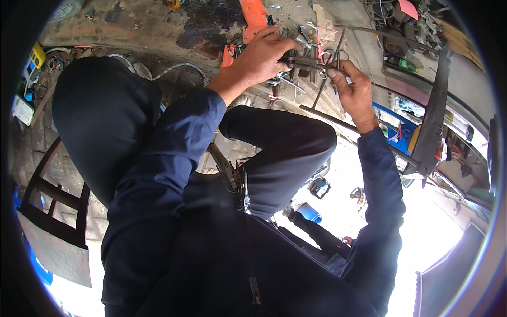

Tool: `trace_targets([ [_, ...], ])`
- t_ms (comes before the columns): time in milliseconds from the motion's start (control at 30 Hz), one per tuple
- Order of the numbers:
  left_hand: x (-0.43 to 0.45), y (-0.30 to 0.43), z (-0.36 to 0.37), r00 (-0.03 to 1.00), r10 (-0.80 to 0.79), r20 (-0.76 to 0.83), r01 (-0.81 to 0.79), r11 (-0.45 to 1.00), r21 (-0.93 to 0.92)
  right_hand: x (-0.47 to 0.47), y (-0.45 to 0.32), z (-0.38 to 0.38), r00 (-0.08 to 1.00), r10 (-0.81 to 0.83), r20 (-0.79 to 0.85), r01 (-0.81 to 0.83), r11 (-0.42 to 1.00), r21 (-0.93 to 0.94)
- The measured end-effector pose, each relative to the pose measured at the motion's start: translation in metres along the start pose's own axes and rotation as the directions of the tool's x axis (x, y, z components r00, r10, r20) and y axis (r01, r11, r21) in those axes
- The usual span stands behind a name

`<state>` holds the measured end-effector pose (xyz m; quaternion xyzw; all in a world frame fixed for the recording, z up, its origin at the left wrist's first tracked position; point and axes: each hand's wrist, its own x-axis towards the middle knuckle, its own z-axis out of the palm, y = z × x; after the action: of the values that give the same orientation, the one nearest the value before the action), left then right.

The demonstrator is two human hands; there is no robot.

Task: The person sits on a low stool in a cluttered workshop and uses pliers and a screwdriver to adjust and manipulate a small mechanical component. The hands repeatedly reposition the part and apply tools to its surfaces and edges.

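Observation:
My left hand (263,55) grips the left end of a dark metal piece (303,62) made of narrow parallel bars. My right hand (352,87) pinches the right end of the same piece between thumb and forefinger, beside a small metal ring (323,73). A thin dark rod (320,93) runs slantwise behind that end. Just past my left hand stands an orange part (253,18). Small tools and metal scraps (301,35) lie under and beyond the piece, with pink strands (325,37) among them. My fingers hide part of the held piece.
A dark metal frame (435,115) with long bars stands at right, near my right forearm. Beyond it are a blue plastic tray (396,126) and a green bottle (406,64). A metal chair frame (59,194) is at left. Another person's legs (313,233) show lower right, near a blue container (309,214).

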<state>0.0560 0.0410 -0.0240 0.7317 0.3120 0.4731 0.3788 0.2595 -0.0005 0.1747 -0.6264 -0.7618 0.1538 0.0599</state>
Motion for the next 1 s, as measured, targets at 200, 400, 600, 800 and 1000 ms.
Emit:
trace_targets([
  [200,0.002,0.002,-0.006,0.996,-0.071,-0.056,0.068,0.996,-0.050,0.008,-0.011,0.012,0.956,0.293,0.019,-0.287,0.920,0.265],
  [400,0.002,-0.003,-0.017,0.982,0.001,-0.187,-0.030,0.988,-0.150,0.006,-0.017,0.012,0.924,0.380,0.041,-0.375,0.877,0.300],
  [600,0.007,0.003,-0.018,0.857,-0.237,-0.456,0.089,0.942,-0.323,0.001,-0.019,0.013,0.911,0.411,0.047,-0.405,0.865,0.295],
  [800,-0.001,0.000,-0.009,0.722,-0.167,-0.672,0.064,0.983,-0.174,0.007,-0.025,0.011,0.895,0.441,0.058,-0.439,0.853,0.282],
  [1000,-0.024,-0.018,0.004,0.688,-0.351,-0.635,0.155,0.926,-0.344,0.013,-0.036,0.010,0.880,0.471,0.063,-0.469,0.838,0.279],
])
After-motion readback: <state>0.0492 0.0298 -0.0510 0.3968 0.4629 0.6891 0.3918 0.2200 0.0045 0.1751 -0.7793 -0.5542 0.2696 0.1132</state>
